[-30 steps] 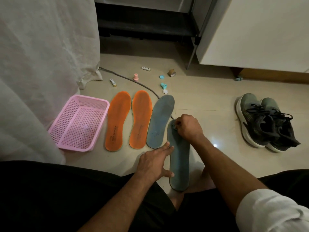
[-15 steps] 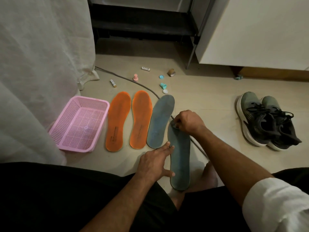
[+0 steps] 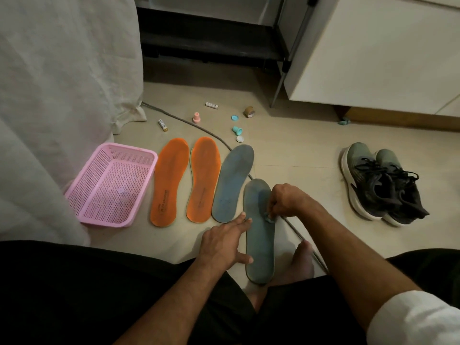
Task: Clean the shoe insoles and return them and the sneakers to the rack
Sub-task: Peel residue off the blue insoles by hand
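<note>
Four insoles lie in a row on the floor: two orange insoles [image 3: 170, 180] [image 3: 203, 178], a blue-grey insole [image 3: 232, 183], and a second blue-grey insole [image 3: 258, 235] nearest me. My left hand [image 3: 225, 241] lies flat, fingers straight, pressing that nearest insole's left edge. My right hand [image 3: 286, 201] grips a small bluish cloth [image 3: 269, 217] against the insole's middle right side. A pair of dark grey-green sneakers [image 3: 380, 183] stands on the floor at the right. The dark shoe rack [image 3: 211, 41] is at the back.
A pink mesh basket [image 3: 112, 184] sits left of the insoles beside a white curtain [image 3: 62, 83]. Small items litter the floor behind: a battery [image 3: 163, 125], a pink cap [image 3: 196, 117], teal caps [image 3: 237, 130], a tape roll [image 3: 249, 112]. A grey cable [image 3: 214, 139] runs under the insoles. White cabinet [image 3: 373, 51] at back right.
My right hand has slid down the nearest insole from its toe end toward the middle with the cloth. My left hand has stayed pressing the edge.
</note>
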